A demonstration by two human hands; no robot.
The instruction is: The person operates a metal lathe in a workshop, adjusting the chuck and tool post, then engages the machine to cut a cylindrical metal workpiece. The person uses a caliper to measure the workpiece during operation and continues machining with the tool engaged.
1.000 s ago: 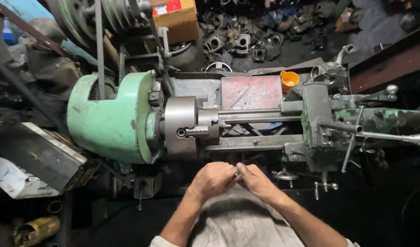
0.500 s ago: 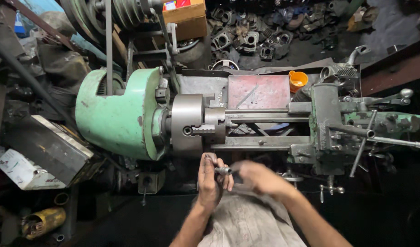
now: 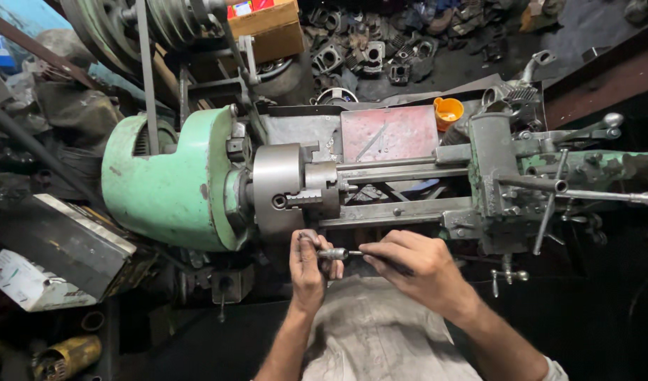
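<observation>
Both hands rose; left hand [image 3: 308,271] pinches small metal part [image 3: 333,253].

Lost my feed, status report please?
Left hand pinches small metal part. Right hand works thin tool into it. Lathe chuck just above, untouched.

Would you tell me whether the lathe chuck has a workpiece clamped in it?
Empty, it seems: the chuck shows only its stepped front and no bar sticking out. The small metal part is between both hands.
</observation>
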